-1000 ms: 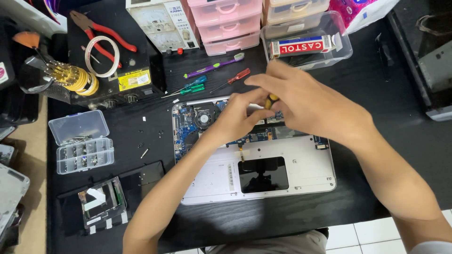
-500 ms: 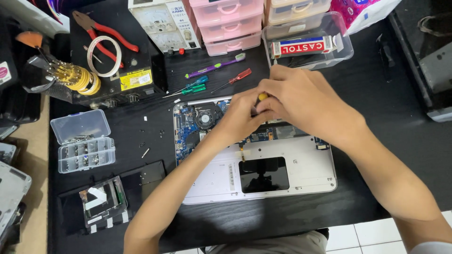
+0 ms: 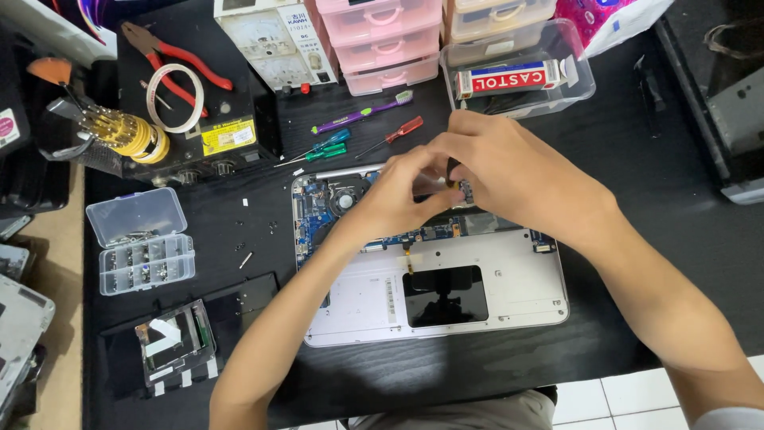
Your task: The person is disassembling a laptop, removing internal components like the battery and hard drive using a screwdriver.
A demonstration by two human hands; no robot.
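Both hands meet over the open laptop (image 3: 477, 302) — the right hand (image 3: 509, 171) pinches a small tool (image 3: 454, 169), the left hand (image 3: 398, 195) touches it; bare table (image 3: 637, 143) lies to the right.

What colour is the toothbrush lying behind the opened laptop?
Purple handle with a green tip, white bristles: the toothbrush, clearest in the head view.

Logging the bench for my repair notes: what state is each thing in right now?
Silver laptop base: opened, circuit board exposed.
Clear plastic screw organiser: lid open.
Pink plastic drawers: closed.
Red-handled pliers: lying unused.
Left hand: pinching over the board.
Right hand: gripping a small dark part.
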